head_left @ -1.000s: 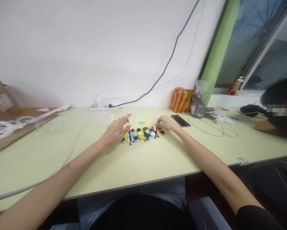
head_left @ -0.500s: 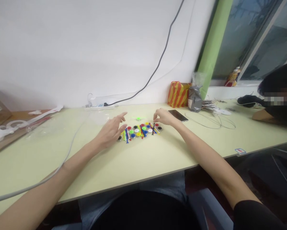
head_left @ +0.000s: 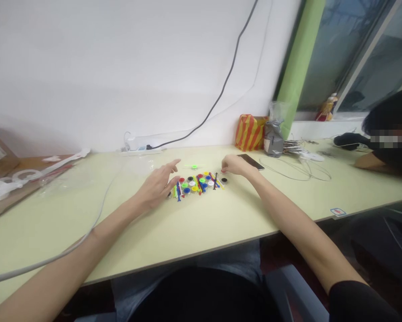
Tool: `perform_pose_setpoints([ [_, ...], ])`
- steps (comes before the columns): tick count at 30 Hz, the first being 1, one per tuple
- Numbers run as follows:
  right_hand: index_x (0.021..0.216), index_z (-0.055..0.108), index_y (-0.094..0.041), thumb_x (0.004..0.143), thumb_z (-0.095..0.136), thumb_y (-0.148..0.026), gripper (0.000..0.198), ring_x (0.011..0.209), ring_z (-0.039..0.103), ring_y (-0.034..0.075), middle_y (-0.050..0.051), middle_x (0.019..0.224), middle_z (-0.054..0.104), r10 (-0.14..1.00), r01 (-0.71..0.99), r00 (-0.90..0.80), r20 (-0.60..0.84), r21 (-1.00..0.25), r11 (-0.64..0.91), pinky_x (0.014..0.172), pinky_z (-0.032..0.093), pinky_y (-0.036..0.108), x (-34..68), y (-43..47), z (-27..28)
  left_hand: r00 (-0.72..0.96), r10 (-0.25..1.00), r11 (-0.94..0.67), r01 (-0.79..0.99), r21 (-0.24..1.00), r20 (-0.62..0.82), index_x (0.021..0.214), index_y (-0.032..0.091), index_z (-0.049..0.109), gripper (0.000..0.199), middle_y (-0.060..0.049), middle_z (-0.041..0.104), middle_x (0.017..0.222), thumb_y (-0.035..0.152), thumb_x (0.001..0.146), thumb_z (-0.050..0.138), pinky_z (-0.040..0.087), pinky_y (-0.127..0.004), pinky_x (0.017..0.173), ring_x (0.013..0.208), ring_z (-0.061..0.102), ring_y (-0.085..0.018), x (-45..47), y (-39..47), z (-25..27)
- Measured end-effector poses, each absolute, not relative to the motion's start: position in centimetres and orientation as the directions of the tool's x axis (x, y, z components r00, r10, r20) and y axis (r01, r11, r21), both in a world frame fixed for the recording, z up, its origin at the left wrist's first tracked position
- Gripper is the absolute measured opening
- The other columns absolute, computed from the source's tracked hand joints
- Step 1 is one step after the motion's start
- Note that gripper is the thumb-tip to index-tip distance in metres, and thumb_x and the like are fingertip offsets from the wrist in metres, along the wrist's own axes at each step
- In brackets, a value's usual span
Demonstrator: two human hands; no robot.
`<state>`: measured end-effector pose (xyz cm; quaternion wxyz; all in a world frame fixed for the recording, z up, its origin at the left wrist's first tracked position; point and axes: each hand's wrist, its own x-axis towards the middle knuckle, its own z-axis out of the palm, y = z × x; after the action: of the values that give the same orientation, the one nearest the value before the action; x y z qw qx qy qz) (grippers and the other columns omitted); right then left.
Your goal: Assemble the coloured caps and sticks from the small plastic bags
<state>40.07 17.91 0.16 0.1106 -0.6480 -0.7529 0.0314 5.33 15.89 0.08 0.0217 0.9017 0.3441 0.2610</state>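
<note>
Several small round discs in clear rims, such as a white disc (head_left: 211,183) and a yellow disc (head_left: 194,188), lie in a cluster on the table, mixed with thin coloured sticks. One dark stick (head_left: 215,181) lies across the cluster's right part. Behind the group, a bright green disc (head_left: 194,167) sits on a green stick. My left hand (head_left: 158,182) rests at the cluster's left edge, fingers apart, partly covering a black disc. At the right end, my right hand (head_left: 233,164) pinches a red disc (head_left: 223,170), just behind a black disc (head_left: 224,180).
A phone-like dark slab (head_left: 251,162) lies beyond my right hand. Further back stand a striped bag (head_left: 249,133) and a grey bag (head_left: 273,139). A pale cable (head_left: 102,203) crosses over my left forearm. Another person (head_left: 391,152) leans on the table at right.
My right hand has moved slightly right, and the red disc has left its spot in the cluster and is now at its fingertips. My left hand has hardly moved.
</note>
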Motion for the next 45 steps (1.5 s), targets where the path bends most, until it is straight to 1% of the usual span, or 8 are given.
perform_pose_setpoints([
  [5, 0.085, 0.077, -0.018, 0.088, 0.067, -0.020, 0.010, 0.081, 0.066, 0.018, 0.007, 0.091, 0.076, 0.920, 0.914, -0.165, 0.354, -0.296, 0.278, 0.070, 0.041, 0.026, 37.6, 16.6, 1.5, 0.636, 0.586, -0.791, 0.583, 0.184, 0.502, 0.151, 0.023, 0.031, 0.053, -0.009, 0.061, 0.123, 0.047, 0.104, 0.034, 0.041, -0.043, 0.100, 0.112, 0.057, -0.025, 5.9, 15.1, 0.4],
  [10, 0.089, 0.076, -0.016, 0.089, 0.068, -0.027, 0.013, 0.078, 0.066, 0.015, 0.005, 0.089, 0.076, 0.708, 0.457, -0.398, 0.583, -0.543, 0.704, 0.070, 0.047, 0.024, 32.1, 13.6, 2.2, 0.627, 0.515, -0.820, 0.558, 0.125, 0.584, 0.145, 0.023, 0.038, 0.050, -0.007, 0.065, 0.117, 0.046, 0.101, 0.046, 0.042, -0.040, 0.098, 0.108, 0.061, -0.024, 6.7, 14.5, 0.4],
  [15, 0.088, 0.076, -0.017, 0.090, 0.069, -0.035, 0.019, 0.070, 0.062, 0.013, 0.004, 0.083, 0.075, 0.677, 0.318, -0.371, 0.636, -0.598, 0.736, 0.068, 0.048, 0.025, 28.7, 12.3, 1.0, 0.655, 0.443, -0.843, 0.537, 0.036, 0.612, 0.121, 0.020, 0.055, 0.028, -0.006, 0.069, 0.106, 0.038, 0.100, 0.050, 0.044, -0.038, 0.087, 0.098, 0.063, -0.024, 6.9, 14.3, 0.2],
  [21, 0.095, 0.075, -0.017, 0.093, 0.065, -0.032, 0.018, 0.076, 0.065, 0.015, 0.004, 0.089, 0.075, 0.703, 0.374, -0.363, 0.612, -0.596, 0.711, 0.070, 0.049, 0.025, 29.4, 13.2, 0.5, 0.669, 0.408, -0.846, 0.533, -0.019, 0.622, 0.108, 0.019, 0.059, 0.017, -0.005, 0.069, 0.097, 0.028, 0.098, 0.049, 0.044, -0.037, 0.081, 0.090, 0.062, -0.022, 7.2, 14.1, 0.3],
  [25, 0.092, 0.075, -0.017, 0.092, 0.064, -0.019, 0.011, 0.086, 0.062, 0.019, 0.007, 0.091, 0.073, 0.714, 0.684, -0.364, 0.599, -0.348, 0.641, 0.078, 0.045, 0.029, 32.5, 15.0, 0.8, 0.633, 0.434, -0.832, 0.554, 0.017, 0.641, 0.106, 0.020, 0.060, 0.016, -0.004, 0.068, 0.093, 0.028, 0.096, 0.051, 0.045, -0.036, 0.080, 0.087, 0.062, -0.021, 6.8, 14.6, 0.3],
  [29, 0.081, 0.078, -0.018, 0.086, 0.070, -0.015, 0.010, 0.091, 0.059, 0.022, 0.009, 0.087, 0.072, 0.803, 0.827, -0.463, 0.376, -0.141, 0.544, 0.079, 0.042, 0.030, 36.0, 16.6, 0.5, 0.619, 0.459, -0.819, 0.572, 0.034, 0.637, 0.108, 0.019, 0.061, 0.018, -0.005, 0.069, 0.095, 0.029, 0.097, 0.051, 0.045, -0.037, 0.082, 0.090, 0.063, -0.022, 6.3, 15.2, 0.3],
  [35, 0.086, 0.080, -0.019, 0.081, 0.076, -0.022, 0.007, 0.087, 0.065, 0.020, 0.006, 0.092, 0.076, 0.846, 0.822, -0.482, 0.227, -0.218, 0.527, 0.075, 0.044, 0.025, 37.3, 17.5, -0.3, 0.612, 0.464, -0.817, 0.576, 0.041, 0.641, 0.112, 0.020, 0.064, 0.022, -0.005, 0.071, 0.098, 0.031, 0.099, 0.050, 0.046, -0.038, 0.084, 0.094, 0.063, -0.022, 6.1, 15.4, 0.2],
  [45, 0.083, 0.080, -0.017, 0.077, 0.075, -0.016, 0.007, 0.074, 0.065, 0.016, 0.005, 0.087, 0.076, 0.853, 0.819, -0.471, 0.225, -0.247, 0.518, 0.067, 0.043, 0.024, 37.0, 18.2, -1.2, 0.629, 0.476, -0.821, 0.569, 0.053, 0.615, 0.098, 0.020, 0.069, 0.025, -0.007, 0.074, 0.090, 0.038, 0.099, 0.052, 0.046, -0.039, 0.080, 0.091, 0.063, -0.024, 6.2, 15.4, 0.4],
])
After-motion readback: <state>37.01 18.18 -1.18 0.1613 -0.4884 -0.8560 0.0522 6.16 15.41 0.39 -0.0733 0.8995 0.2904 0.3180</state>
